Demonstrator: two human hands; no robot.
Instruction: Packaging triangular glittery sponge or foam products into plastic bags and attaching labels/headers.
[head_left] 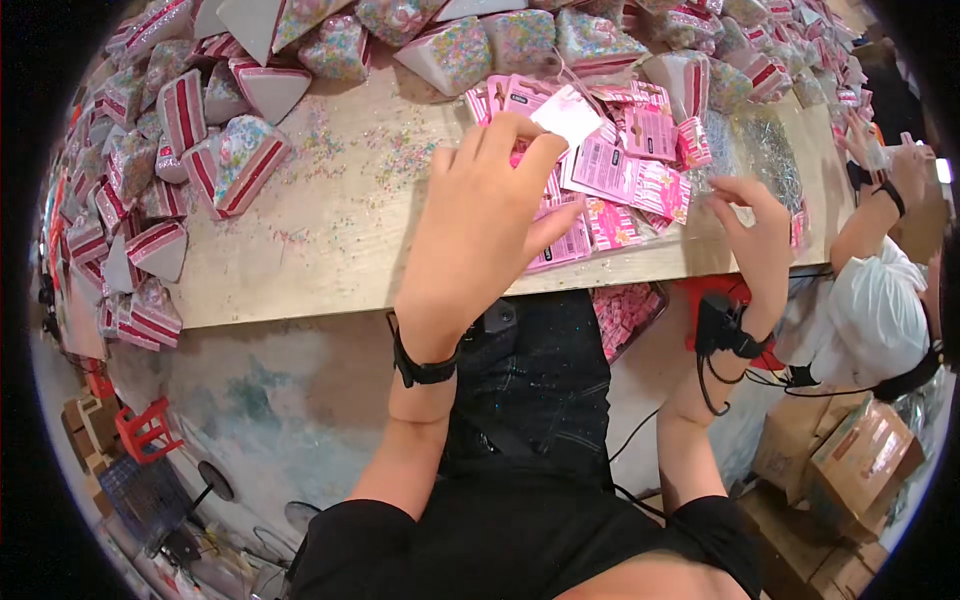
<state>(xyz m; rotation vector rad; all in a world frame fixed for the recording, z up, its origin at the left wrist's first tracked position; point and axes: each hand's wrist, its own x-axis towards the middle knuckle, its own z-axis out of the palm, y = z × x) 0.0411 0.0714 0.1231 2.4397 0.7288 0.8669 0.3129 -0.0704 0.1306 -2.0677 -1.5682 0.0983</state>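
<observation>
A white card (572, 116) juts out just beyond the left hand (475, 215).

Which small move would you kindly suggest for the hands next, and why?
I would perhaps secure the white card with the left hand: it shows right by that hand's fingers, over the pink packets, while the right hand is farther off, near the clear plastic.
</observation>
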